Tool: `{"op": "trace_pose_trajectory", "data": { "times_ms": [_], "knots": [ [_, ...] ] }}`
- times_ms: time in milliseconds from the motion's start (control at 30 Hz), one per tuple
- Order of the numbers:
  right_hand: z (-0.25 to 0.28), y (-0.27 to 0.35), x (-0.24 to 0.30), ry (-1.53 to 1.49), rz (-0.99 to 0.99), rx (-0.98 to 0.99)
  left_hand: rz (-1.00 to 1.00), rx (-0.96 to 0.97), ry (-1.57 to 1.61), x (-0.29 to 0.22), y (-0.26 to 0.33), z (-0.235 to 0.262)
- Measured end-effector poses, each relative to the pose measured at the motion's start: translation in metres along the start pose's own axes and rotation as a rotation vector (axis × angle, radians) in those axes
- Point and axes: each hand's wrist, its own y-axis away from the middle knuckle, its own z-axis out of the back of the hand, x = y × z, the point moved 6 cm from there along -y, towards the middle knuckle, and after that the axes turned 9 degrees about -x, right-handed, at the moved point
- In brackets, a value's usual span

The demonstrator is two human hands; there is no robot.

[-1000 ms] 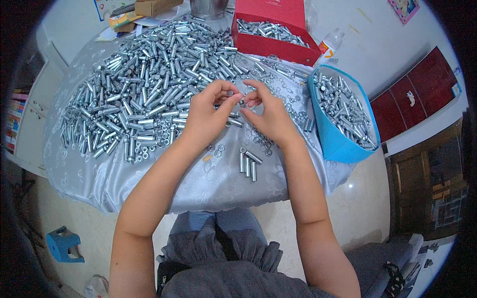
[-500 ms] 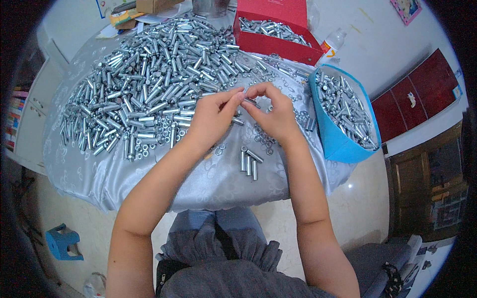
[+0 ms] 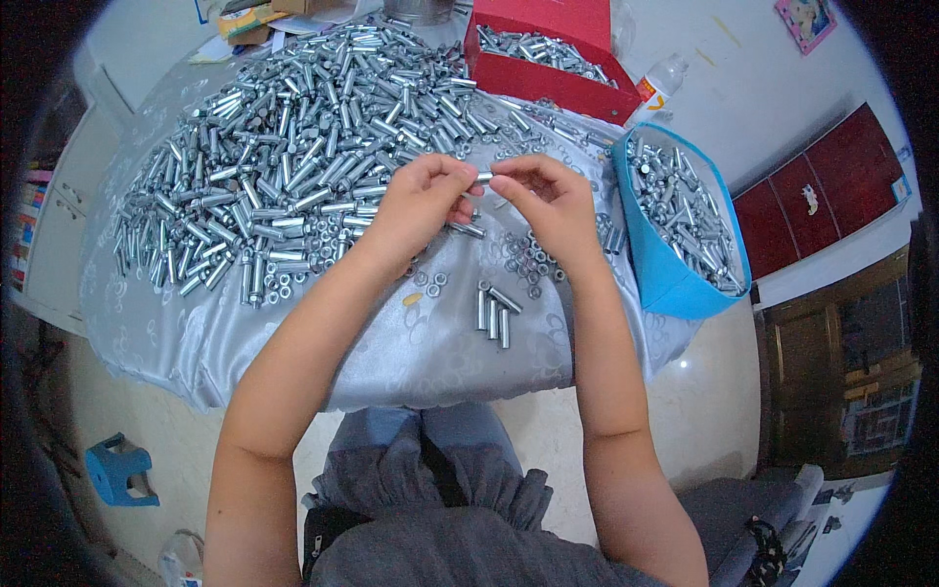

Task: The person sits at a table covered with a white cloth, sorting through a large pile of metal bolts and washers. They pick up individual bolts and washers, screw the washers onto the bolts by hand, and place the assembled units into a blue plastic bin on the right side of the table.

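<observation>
My left hand (image 3: 416,205) and my right hand (image 3: 548,201) meet above the table, pinching a short silver metal sleeve (image 3: 482,177) between their fingertips. Just below my hands, three finished sleeves (image 3: 494,313) lie side by side on the silvery cloth (image 3: 323,342). Loose nuts (image 3: 528,259) are scattered under my right wrist. A big heap of silver metal sleeves (image 3: 293,157) covers the table to the left and behind my hands.
A blue bin (image 3: 685,284) full of metal pieces stands at the right edge of the table. A red box (image 3: 548,68) holding more pieces sits at the back, with a plastic bottle (image 3: 657,83) beside it. A small blue stool (image 3: 117,470) is on the floor at lower left.
Both hands have lifted slightly away from the table and hold the sleeve higher between the fingertips. The heap and the three laid-out sleeves have not moved.
</observation>
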Motion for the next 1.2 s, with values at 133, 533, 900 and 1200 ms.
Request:
{"op": "trace_pose_trajectory", "data": {
  "times_ms": [133,533,900,1200],
  "knots": [
    [-0.004,0.002,-0.004,-0.192,-0.114,0.023,-0.041,0.068,-0.136,0.000,0.005,-0.008],
    [0.002,-0.002,-0.002,-0.126,-0.042,0.031,0.028,0.163,-0.076,0.001,0.003,-0.012],
    [0.058,-0.003,-0.038,0.846,-0.316,-0.056,0.096,-0.044,-0.052,0.000,0.002,0.001],
    [0.051,-0.001,-0.045,0.899,-0.237,0.014,0.107,-0.068,-0.030,0.004,-0.002,0.003]
  ]
}}
